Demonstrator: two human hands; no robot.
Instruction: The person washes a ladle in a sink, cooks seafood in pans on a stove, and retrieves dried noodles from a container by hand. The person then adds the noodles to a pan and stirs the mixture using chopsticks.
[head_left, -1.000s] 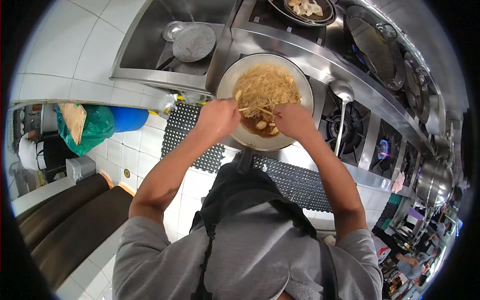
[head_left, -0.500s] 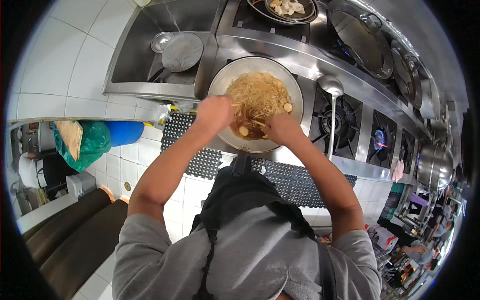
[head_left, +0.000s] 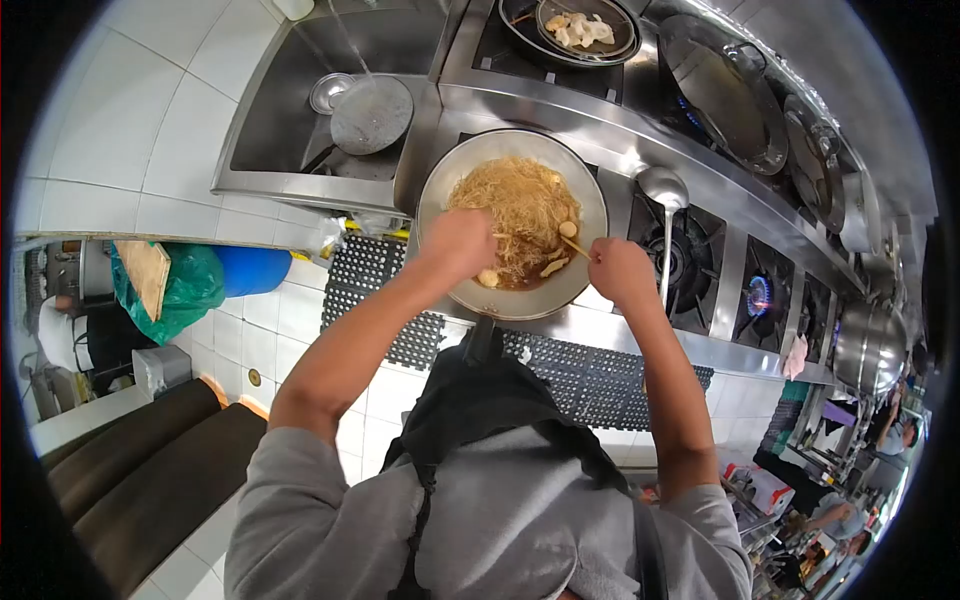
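Note:
A wide wok (head_left: 440, 185) holds thin brown noodles (head_left: 515, 200) in dark sauce, with several pale round pieces among them. My left hand (head_left: 460, 243) is closed above the wok's left part; a short bit of a light stick, seemingly a chopstick, shows past its fingers. At the right rim, my right hand (head_left: 622, 270) grips a light wooden chopstick (head_left: 574, 244), whose far end reaches the noodles' right edge. The wok's dark handle (head_left: 485, 338) points toward my body.
A ladle (head_left: 665, 195) lies across a burner right of the wok. Another burner flame (head_left: 759, 296) burns farther right. Left is a sink (head_left: 250, 160) with a pan (head_left: 372, 115) under running water. Pans (head_left: 725, 90) line the back. People (head_left: 840, 520) are at far right.
My right hand has moved right, from over the noodles to the wok's rim. My left hand has shifted slightly right and down. The noodles are spread and turned differently.

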